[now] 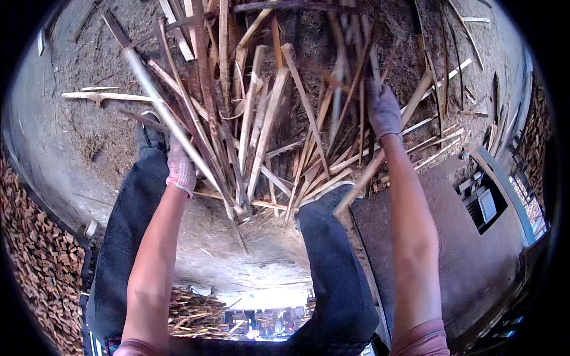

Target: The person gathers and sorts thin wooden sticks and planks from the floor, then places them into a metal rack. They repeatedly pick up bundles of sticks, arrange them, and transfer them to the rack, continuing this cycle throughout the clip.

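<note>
My left hand point(180, 163), in a pale knitted glove, is closed around a light wood strip point(159, 102) slanting up to the left; the strip hides part of the fingers. Farther right, my right hand point(385, 113), in a greyish glove, is closed at a blurred thin wood strip point(375, 64); its fingertips are smeared. Between the hands lies a loose fan of long, rough wood strips point(270, 127), with their near ends bunched toward my feet. A thicker strip point(361, 183) runs under my right forearm.
Sawdust and bark litter the floor point(101, 142), with a forked strip point(107, 96) at left. Stacked wood blocks point(41, 255) stand at far left. On the right is a brown metal panel point(415, 237) with a cut-out point(484, 202). My legs straddle the near ends of the strips.
</note>
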Available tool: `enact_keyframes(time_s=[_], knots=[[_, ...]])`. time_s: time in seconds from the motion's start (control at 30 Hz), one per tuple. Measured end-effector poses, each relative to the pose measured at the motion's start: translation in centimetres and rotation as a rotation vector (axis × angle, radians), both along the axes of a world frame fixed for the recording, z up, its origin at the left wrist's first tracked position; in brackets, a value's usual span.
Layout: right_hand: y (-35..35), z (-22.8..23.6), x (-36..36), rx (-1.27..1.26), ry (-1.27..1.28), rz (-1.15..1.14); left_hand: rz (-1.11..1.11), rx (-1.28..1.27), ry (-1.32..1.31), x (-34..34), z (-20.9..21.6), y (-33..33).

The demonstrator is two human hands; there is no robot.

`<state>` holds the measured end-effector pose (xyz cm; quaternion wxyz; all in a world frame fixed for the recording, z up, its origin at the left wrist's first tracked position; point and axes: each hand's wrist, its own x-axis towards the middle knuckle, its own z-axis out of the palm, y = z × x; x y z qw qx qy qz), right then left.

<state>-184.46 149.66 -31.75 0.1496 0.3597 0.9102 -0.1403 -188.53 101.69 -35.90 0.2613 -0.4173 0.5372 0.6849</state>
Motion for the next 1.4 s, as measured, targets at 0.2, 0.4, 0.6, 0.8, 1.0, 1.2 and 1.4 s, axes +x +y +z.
enact_keyframes(time_s=[0.2,0.4,0.6,0.8,1.0,1.2,1.4], knots=[[-5.8,-1.7,3.3,-0.141,0.022,0.241,-0.184,0.254,-0.045,0.8,0.3,1.7],[-7.0,0.2,4.9,0.027,0.159,0.289,-0.21,0.062,-0.124,-1.3,3.8,2.5],[4.5,0.3,10.4,-0.325,0.407,-0.678,-0.078,0.195,0.039,-4.9,4.5,3.6],[1.8,-5.8,12.0,-0.107,0.312,-0.753,-0.127,0.135,-0.042,-2.9,5.0,4.0],[-5.9,-5.2,6.7,0.0,0.195,-0.047,-0.271,0.169,0.023,-3.0,3.2,3.3],[-11.6,-9.8,6.9,0.283,0.239,0.587,-0.359,0.398,-0.025,-3.0,3.5,5.4],[-19.1,0.6,0.7,-1.314,0.37,-0.908,-0.294,0.437,-0.079,-3.6,3.2,3.1]])
